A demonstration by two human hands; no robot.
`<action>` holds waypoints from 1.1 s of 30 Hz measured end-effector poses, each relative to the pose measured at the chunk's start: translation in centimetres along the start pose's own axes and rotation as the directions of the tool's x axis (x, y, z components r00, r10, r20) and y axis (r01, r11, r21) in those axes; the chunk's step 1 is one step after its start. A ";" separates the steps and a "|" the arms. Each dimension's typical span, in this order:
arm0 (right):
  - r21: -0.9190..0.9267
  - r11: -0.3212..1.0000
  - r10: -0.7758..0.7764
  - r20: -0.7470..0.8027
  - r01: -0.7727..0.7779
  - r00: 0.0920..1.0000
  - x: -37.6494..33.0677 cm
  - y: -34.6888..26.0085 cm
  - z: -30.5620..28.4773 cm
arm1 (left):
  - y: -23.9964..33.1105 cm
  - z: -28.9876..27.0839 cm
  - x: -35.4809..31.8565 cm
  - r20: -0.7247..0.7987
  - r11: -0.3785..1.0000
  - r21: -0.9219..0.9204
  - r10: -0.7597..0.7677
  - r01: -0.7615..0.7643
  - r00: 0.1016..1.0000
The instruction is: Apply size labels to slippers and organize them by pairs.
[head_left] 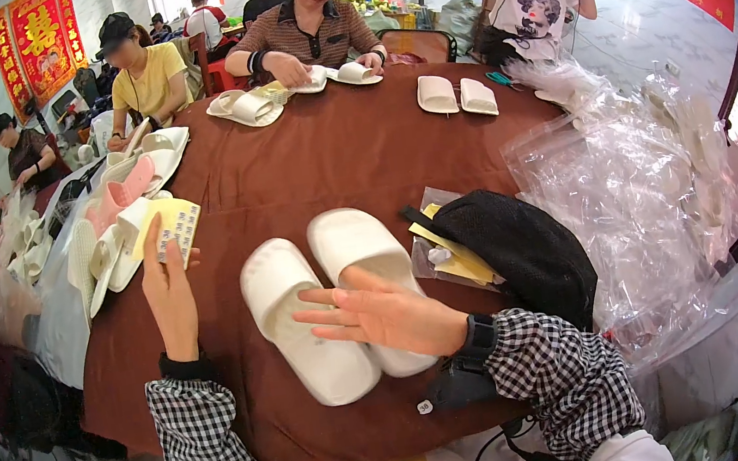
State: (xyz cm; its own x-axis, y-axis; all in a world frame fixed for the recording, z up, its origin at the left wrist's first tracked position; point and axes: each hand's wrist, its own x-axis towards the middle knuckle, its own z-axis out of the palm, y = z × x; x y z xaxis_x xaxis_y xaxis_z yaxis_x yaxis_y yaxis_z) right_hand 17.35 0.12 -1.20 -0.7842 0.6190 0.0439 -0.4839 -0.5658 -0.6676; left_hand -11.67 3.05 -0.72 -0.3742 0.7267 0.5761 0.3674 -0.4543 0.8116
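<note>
Two white slide slippers lie side by side before me, toe ends away: the left slipper (pixel 282 289) and the right slipper (pixel 353 240). Over them hovers my right hand (pixel 390 316), fingers spread, palm partly showing, with nothing visible in it; whether it touches them I cannot tell. My left hand (pixel 173 289) is raised at the left, pinching a yellow sheet of small labels (pixel 175 230) between thumb and fingers. A small round white label (pixel 425 407) lies near the table's front edge, below my right wrist.
Clear plastic bags (pixel 626 197) heap up on the right. Beside the slippers rests a black cloth bag (pixel 511 249), with yellow sheets (pixel 461 260) by it. White and pink slippers (pixel 122 193) pile at the left. Co-workers sit around the brown-covered table (pixel 331 152); one handles white slippers (pixel 355 74).
</note>
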 end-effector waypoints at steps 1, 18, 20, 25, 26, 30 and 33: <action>-0.002 1.000 0.001 -0.001 -0.001 1.000 -0.3 -0.5 -0.8 | 0.1 0.3 -0.1 -0.001 1.000 -0.002 -0.001 0.001 1.000; -0.930 -0.331 -0.414 -0.013 -0.163 0.910 -2.3 -5.3 -3.4 | 0.3 2.5 -2.8 0.695 0.915 0.316 -0.043 -0.251 0.717; -0.892 -0.435 -0.380 0.057 -0.124 0.923 -2.3 -5.2 -4.4 | 0.0 2.6 -2.9 0.697 0.914 0.321 -0.051 -0.247 0.716; -0.933 -0.358 -0.371 0.101 -0.041 0.923 -2.1 -5.8 -5.5 | -0.7 4.0 -3.1 0.687 0.945 0.263 -0.040 -0.197 0.726; -0.933 -0.360 -0.358 0.120 -0.019 0.926 -2.0 -5.9 -5.4 | -0.7 4.6 -3.3 0.679 0.948 0.252 -0.030 -0.195 0.733; -0.895 -0.440 -0.372 0.108 -0.072 0.922 -1.9 -6.2 -5.0 | -0.3 6.9 -3.8 0.655 0.943 0.273 -0.038 -0.189 0.754; -0.867 -0.488 -0.340 0.083 -0.100 0.937 -2.5 -7.2 -5.8 | 0.1 8.5 -3.9 0.635 0.936 0.281 -0.014 -0.214 0.772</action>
State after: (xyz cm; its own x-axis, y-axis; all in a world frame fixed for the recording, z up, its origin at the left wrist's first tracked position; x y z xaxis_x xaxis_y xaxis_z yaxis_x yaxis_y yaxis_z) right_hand 25.04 5.78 -0.85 -0.6024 0.7269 0.3299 0.6515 0.6865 -0.3230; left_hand -2.98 4.53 -3.70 0.2465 0.8950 0.3718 0.6630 -0.4355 0.6089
